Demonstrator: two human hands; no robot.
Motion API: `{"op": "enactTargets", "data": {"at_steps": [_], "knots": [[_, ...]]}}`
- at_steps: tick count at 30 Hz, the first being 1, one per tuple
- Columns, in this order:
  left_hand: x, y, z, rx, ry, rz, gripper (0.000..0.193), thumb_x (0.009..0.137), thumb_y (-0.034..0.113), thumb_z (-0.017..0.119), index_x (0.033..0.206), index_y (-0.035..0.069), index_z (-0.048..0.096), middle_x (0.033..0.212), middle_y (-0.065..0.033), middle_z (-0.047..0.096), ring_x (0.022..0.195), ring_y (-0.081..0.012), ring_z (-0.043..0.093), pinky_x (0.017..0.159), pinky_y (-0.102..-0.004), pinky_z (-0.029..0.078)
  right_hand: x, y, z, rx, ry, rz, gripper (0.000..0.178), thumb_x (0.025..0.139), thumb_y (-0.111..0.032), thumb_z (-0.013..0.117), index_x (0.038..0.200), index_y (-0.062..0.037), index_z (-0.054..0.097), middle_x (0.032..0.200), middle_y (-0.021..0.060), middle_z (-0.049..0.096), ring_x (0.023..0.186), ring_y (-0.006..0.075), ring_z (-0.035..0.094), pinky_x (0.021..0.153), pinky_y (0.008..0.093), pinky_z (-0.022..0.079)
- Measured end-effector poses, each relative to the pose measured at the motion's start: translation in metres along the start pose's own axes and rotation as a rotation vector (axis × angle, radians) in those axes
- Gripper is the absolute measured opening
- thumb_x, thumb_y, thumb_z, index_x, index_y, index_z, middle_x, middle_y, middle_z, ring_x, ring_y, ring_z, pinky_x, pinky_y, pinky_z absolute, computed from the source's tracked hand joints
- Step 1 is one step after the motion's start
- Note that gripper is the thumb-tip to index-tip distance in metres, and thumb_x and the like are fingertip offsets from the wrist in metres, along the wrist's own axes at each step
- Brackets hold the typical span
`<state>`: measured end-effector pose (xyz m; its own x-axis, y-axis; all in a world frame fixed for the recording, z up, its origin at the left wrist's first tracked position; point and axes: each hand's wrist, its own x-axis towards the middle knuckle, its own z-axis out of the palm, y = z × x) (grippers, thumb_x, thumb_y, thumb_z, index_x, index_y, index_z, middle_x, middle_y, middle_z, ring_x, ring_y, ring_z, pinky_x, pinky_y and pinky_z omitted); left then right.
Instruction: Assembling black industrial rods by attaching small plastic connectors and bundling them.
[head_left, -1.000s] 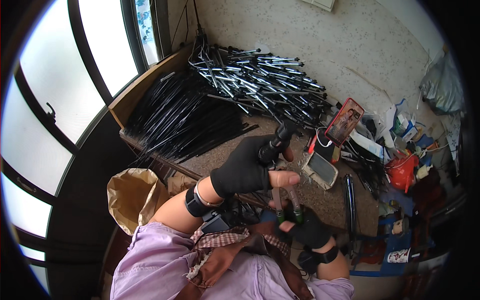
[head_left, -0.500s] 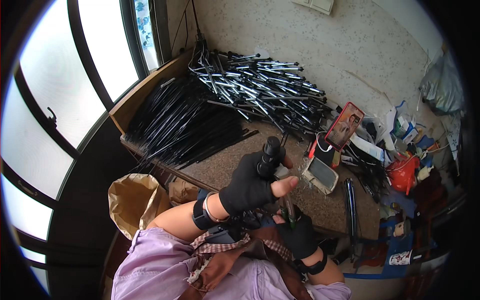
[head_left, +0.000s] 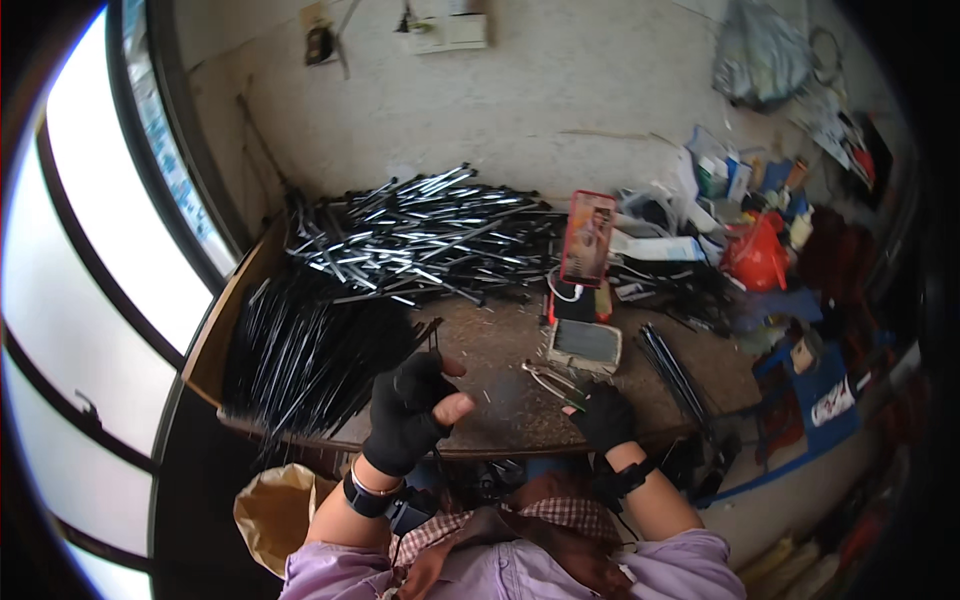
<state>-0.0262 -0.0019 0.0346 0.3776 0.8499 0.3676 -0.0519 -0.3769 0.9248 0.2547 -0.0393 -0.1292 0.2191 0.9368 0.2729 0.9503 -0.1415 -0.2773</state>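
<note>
The speckled worktop [head_left: 480,345] spreads wide before me, a heap of black-and-silver rods [head_left: 420,235] across its back. Thin black strips [head_left: 300,360] lie massed on its left side, and a brown paper bag [head_left: 272,520] gapes below the near edge. My left hand [head_left: 412,405], in a black glove that leaves the thumb bare, is beside the strips, fingers curled and thumb stretched away; I can't tell whether they pinch anything. My right hand [head_left: 603,415], gloved too, is folded firmly around the green end of a 2-armed tool. A red-rimmed phone [head_left: 588,240] leans upright behind a pale-rimmed dish [head_left: 585,345], which is just beyond that hand. The tool [head_left: 553,374] itself points left over the worktop, its pale arms spread. Slimmest is a dark piece [head_left: 433,335] just above my left fist.
</note>
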Motion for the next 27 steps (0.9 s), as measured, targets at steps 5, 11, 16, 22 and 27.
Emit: {"op": "enactTargets", "data": {"at_steps": [5, 11, 16, 22, 27], "knots": [[0.016, -0.008, 0.008, 0.679, -0.145, 0.593, 0.051, 0.066, 0.044, 0.075, 0.089, 0.002, 0.059, 0.069, -0.0084, 0.061, 0.060, -0.0224, 0.059, 0.056, -0.0281, 0.046, 0.002, 0.008, 0.006, -0.047, -0.055, -0.065, 0.043, 0.071, -0.040, 0.066, 0.096, -0.0060, 0.058, 0.094, 0.0145, 0.058, 0.089, 0.0329, 0.055, 0.075, 0.0420, 0.046], [0.033, -0.011, 0.057, 0.629, -0.418, 1.126, 0.047, 0.071, 0.046, 0.064, 0.088, 0.002, 0.059, 0.082, -0.0105, 0.062, 0.073, -0.0320, 0.060, 0.068, -0.0383, 0.049, -0.012, -0.060, -0.063, 1.591, -0.420, -0.043, 0.038, 0.087, -0.033, 0.052, 0.109, -0.0019, 0.054, 0.105, 0.0099, 0.058, 0.090, 0.0240, 0.061, 0.076, 0.0332, 0.050], [0.041, -0.008, 0.083, 0.446, -0.661, 1.092, 0.037, 0.077, 0.035, 0.059, 0.091, 0.001, 0.060, 0.090, -0.0089, 0.062, 0.088, -0.0334, 0.060, 0.081, -0.0440, 0.048, -0.002, -0.050, -0.109, 1.996, -0.456, 0.162, 0.036, 0.088, -0.020, 0.052, 0.119, -0.0017, 0.048, 0.109, 0.0063, 0.056, 0.098, 0.0157, 0.057, 0.080, 0.0273, 0.048], [0.026, -0.065, 0.020, 0.612, -0.626, 0.832, 0.030, 0.072, 0.027, 0.069, 0.091, 0.005, 0.061, 0.091, -0.0100, 0.063, 0.089, -0.0323, 0.060, 0.076, -0.0418, 0.048, 0.009, 0.053, -0.146, 0.818, 0.560, 0.181, 0.056, 0.087, -0.013, 0.051, 0.138, -0.0061, 0.029, 0.128, 0.0121, 0.046, 0.108, 0.0212, 0.049, 0.090, 0.0279, 0.039], [-0.012, -0.107, -0.032, 0.735, -0.611, 0.307, 0.023, 0.071, 0.024, 0.070, 0.085, 0.007, 0.065, 0.083, -0.0105, 0.064, 0.079, -0.0324, 0.060, 0.071, -0.0360, 0.049, -0.005, 0.134, -0.153, -0.151, 0.404, 0.265, 0.057, 0.085, -0.009, 0.051, 0.138, -0.0164, 0.033, 0.120, 0.0202, 0.052, 0.098, 0.0292, 0.056, 0.082, 0.0335, 0.044]]}}
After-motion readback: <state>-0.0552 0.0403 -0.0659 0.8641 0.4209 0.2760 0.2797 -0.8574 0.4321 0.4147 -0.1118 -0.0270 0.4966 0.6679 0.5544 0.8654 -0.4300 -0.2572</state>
